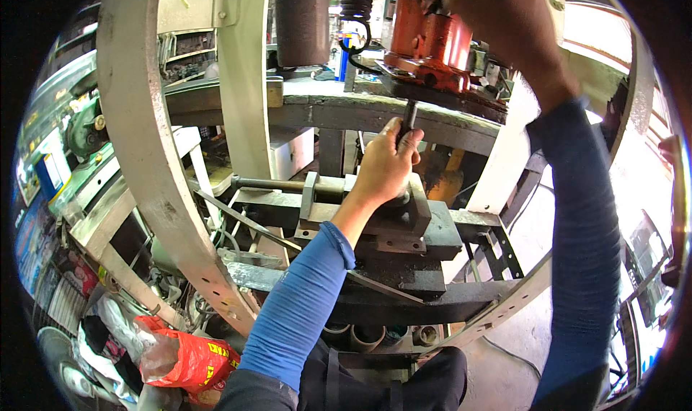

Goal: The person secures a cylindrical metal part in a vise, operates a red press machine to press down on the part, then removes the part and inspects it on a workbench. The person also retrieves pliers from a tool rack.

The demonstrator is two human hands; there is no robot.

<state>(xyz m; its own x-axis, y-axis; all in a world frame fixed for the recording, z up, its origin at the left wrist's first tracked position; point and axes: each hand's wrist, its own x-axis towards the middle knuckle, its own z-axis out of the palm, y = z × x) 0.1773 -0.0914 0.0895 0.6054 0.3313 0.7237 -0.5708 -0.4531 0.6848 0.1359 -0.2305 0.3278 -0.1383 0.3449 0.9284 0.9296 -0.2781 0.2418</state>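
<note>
My left hand (389, 158) is closed around a dark metal rod (410, 115), which stands upright below a red hydraulic jack (430, 47). Under that hand lies a heavy steel vise-like fixture (371, 227) with blocks and a horizontal bar (281, 185). My right hand (494, 14) reaches up to the upper part of the jack, its fingers curled there. The top edge of the picture cuts off part of it, so what it grips is hidden. A dark coil spring (357, 0) and a grey cylinder (302, 21) hang left of the jack.
Cream steel posts (148, 115) of a press frame rise on the left. A dark crossbeam (375, 303) runs beneath the fixture, with pipe pieces (367, 337) below. A red plastic bag (191, 360) lies at lower left. Behind is a workbench (317, 86).
</note>
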